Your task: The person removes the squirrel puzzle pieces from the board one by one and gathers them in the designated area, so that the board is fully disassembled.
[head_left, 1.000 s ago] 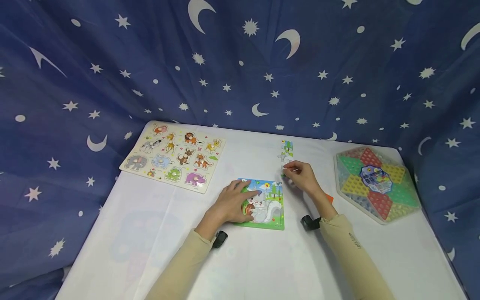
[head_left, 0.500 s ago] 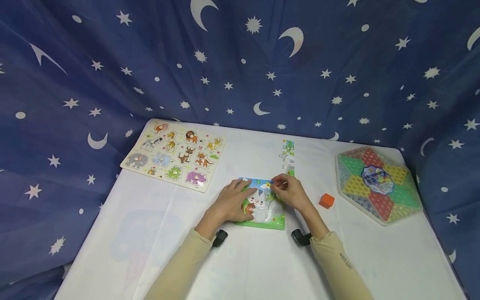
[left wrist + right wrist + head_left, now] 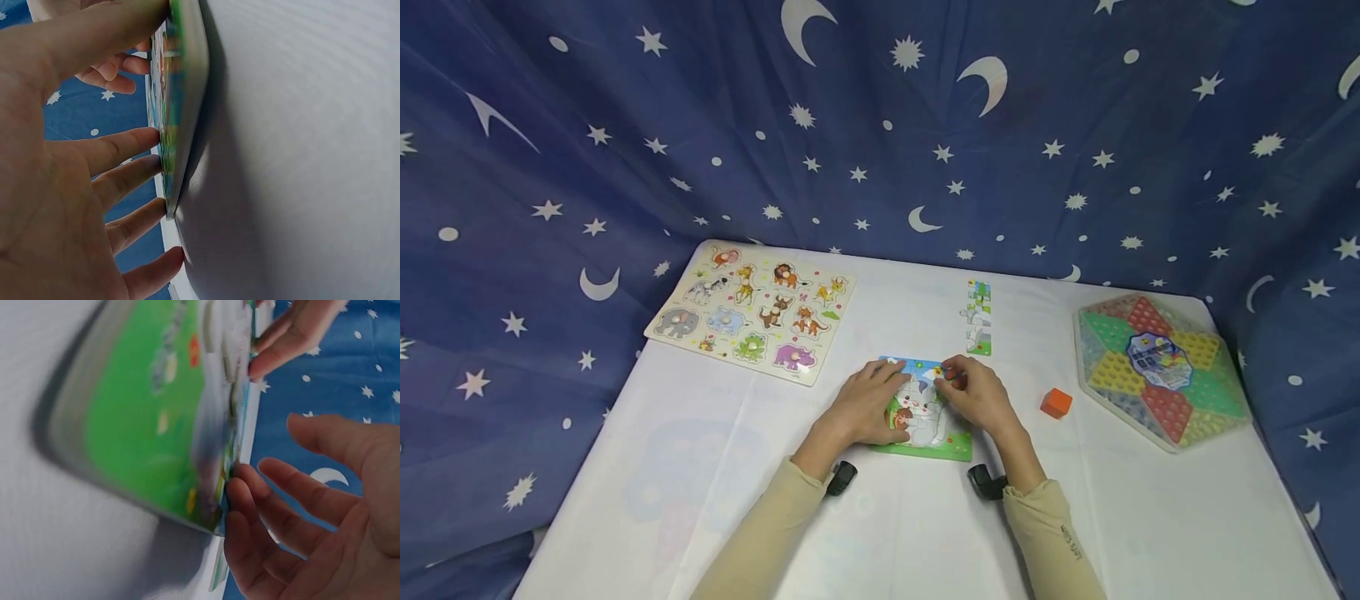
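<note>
A square jigsaw board shows a grey-and-white squirrel on green grass under blue sky. My left hand lies over its left side, fingers spread and fairly straight. In the left wrist view the fingertips touch the board's face and edge. My right hand is at the upper right corner. In the right wrist view its fingertips touch the board's far edge, while the thumb stands apart with nothing pinched. Just behind the board, a short column of jigsaw pieces lies on the table.
An orange cube sits right of my right hand. Further right lies a hexagonal game box with coloured triangles. An animal peg puzzle lies at the back left. A blue star-and-moon curtain hangs behind the white table.
My right hand has come from the column of pieces down and left to the board's upper right corner, uncovering the orange cube. The left hand stays on the board.
</note>
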Tool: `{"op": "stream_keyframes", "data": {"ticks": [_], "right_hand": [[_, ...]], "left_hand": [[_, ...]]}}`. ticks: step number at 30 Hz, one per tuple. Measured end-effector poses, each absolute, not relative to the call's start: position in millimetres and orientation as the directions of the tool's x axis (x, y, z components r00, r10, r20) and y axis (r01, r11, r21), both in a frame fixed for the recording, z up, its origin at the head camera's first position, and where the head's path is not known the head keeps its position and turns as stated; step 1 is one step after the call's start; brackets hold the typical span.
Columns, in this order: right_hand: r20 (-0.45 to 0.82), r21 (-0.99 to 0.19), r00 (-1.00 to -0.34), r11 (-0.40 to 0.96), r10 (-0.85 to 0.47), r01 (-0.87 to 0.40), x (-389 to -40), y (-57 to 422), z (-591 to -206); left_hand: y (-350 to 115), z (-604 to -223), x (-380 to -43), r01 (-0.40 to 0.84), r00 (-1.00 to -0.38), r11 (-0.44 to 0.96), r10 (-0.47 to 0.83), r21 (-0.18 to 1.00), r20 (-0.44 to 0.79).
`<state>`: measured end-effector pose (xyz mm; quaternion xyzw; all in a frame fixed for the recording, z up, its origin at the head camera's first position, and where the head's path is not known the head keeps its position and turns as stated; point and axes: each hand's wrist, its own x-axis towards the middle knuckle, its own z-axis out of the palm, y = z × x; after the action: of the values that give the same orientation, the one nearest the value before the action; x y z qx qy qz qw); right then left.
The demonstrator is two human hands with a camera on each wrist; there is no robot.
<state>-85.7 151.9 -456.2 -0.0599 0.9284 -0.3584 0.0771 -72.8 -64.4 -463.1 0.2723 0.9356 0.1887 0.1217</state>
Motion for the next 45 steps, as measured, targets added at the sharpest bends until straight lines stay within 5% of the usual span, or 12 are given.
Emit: {"op": "stream_keyframes", "data": {"ticks": [18, 32, 45], "right_hand": [[-0.08, -0.858, -0.981, 0.514, -0.177, -0.023, -85, 156, -468], [-0.079, -0.937, -0.995, 0.344, -0.054, 0.056, -86, 153, -474], [-0.112, -0.783, -0.979, 0.622, -0.172, -0.019, -82, 147, -473]], "left_hand": [[-65, -463, -71, 0.455, -0.826, 0.796, 0.545, 0.399, -0.146], [-63, -465, -74, 0.465, -0.822, 0.788, 0.554, 0.403, -0.135], [-64, -464, -73, 0.464, -0.825, 0.799, 0.547, 0.382, -0.141]]}}
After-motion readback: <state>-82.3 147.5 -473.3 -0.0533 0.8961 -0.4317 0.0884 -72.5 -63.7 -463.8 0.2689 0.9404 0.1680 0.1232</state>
